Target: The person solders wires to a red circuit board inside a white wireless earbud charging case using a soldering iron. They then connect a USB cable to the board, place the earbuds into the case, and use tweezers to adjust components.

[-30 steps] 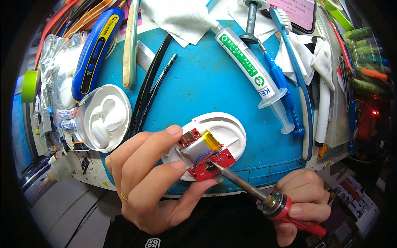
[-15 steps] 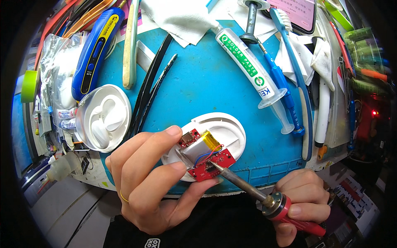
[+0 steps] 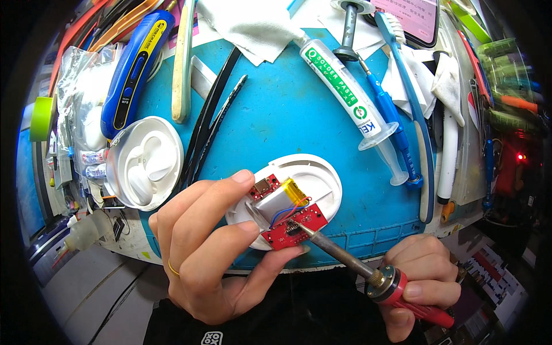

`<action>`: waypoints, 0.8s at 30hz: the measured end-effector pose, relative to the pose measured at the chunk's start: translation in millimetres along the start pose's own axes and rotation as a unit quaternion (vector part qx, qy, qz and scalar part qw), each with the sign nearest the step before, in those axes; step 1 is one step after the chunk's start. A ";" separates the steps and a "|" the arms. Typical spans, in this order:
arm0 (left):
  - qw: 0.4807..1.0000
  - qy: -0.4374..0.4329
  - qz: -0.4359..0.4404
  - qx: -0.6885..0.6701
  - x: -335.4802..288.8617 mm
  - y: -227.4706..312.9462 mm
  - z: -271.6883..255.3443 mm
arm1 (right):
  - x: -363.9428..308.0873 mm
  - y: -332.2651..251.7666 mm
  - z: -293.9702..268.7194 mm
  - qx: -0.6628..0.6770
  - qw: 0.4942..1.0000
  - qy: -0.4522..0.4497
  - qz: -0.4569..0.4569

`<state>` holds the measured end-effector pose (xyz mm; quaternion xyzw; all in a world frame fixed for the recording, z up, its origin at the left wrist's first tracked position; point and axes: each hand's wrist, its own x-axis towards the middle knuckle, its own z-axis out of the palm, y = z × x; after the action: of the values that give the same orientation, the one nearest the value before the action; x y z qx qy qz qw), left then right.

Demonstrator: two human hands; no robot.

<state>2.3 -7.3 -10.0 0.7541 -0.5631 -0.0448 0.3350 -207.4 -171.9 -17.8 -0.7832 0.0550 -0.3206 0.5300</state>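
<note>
My right hand [image 3: 425, 276] is closed around the red handle of a soldering iron [image 3: 339, 253]. Its tip is at the wire ends on a red circuit board [image 3: 310, 221], touching or very close. Thumb and fingers of my left hand [image 3: 207, 247] grip that board, with the thumb at its lower edge and a fingertip by a smaller red board [image 3: 265, 187]. Between the two boards lies a silver battery [image 3: 277, 206] with yellow tape on one end. Red and blue wires run from it to the larger board. Beneath sits a white oval shell [image 3: 322, 175], partly hidden.
On the blue mat [image 3: 253, 132], black tweezers [image 3: 215, 109] and a white earbud case part [image 3: 172, 167] lie left. A blue pen-like tool [image 3: 135, 75] is beyond. Right are a paste syringe [image 3: 345, 86], blue screwdriver [image 3: 397, 121] and toothbrush [image 3: 411, 86]. White tissue [image 3: 253, 26] lies behind.
The board, battery and left hand have shifted very slightly. The iron's tip has moved a little to the right along the board. Both grips are unchanged.
</note>
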 end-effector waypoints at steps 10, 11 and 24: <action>1.000 0.007 -0.009 -0.005 -2.4 -1.6 -1.9 | -5.3 4.9 9.5 0.001 0.998 0.066 -0.013; 1.000 0.016 -0.007 -0.004 -3.1 -2.1 -1.6 | -8.5 6.7 12.8 0.008 0.996 0.087 -0.021; 0.999 0.051 0.003 -0.010 -10.9 -6.3 -2.4 | -14.1 8.8 21.3 0.015 0.982 0.186 -0.012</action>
<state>4.6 4.3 -15.1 0.7502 -0.5473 -0.0112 0.3709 -204.3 -152.8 -36.6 -0.7021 0.1386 -0.4679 0.5186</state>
